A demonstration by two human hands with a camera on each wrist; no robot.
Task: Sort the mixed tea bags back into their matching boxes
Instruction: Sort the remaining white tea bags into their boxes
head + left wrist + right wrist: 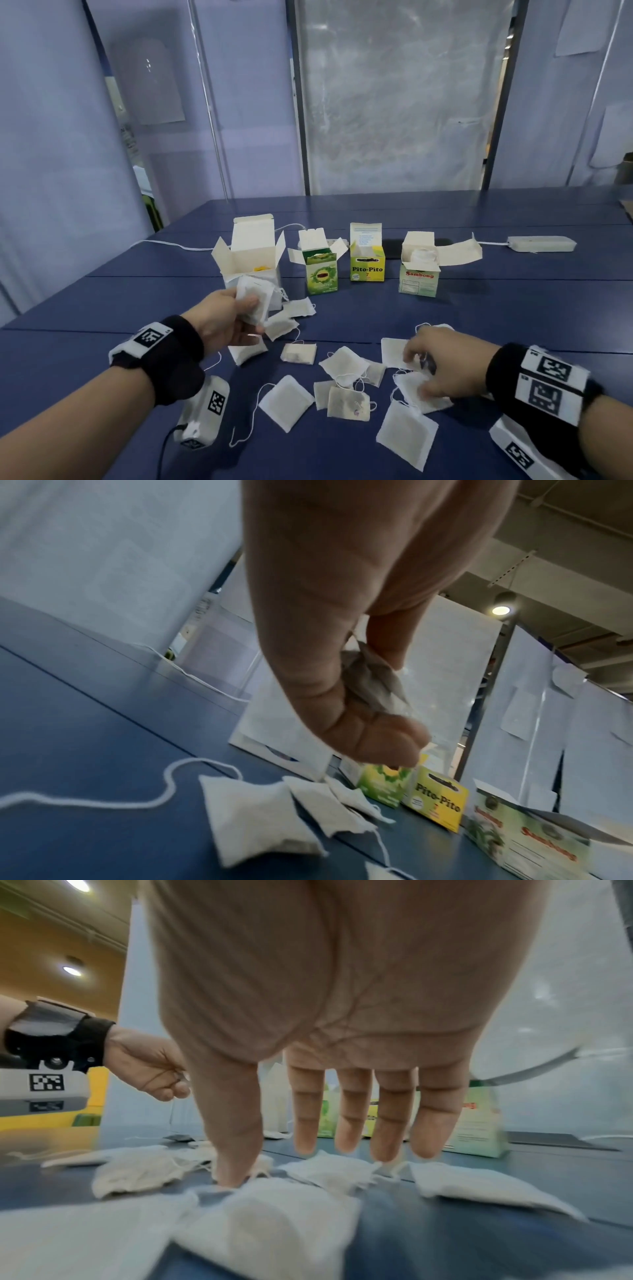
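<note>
Four open boxes stand in a row on the blue table point(513, 308): a plain white box point(251, 257), a green tea box point(322, 279), a yellow Pito-Pito box point(367, 269) and a Sambong box point(419, 281). Just in front of the white box, my left hand point(226, 318) grips a small bunch of white tea bags point(257, 294); the left wrist view shows these held bags point(373, 685) crumpled between thumb and fingers. Several loose tea bags point(286, 401) lie scattered nearer me. My right hand point(435, 363) hovers over them with straight fingers point(390, 1123), its thumb touching one bag point(274, 1204).
A white power strip point(541, 244) lies at the back right, and a white cable point(171, 244) runs behind the boxes at the left. Translucent partition panels close off the far side. The table's left edge slants away past my left forearm.
</note>
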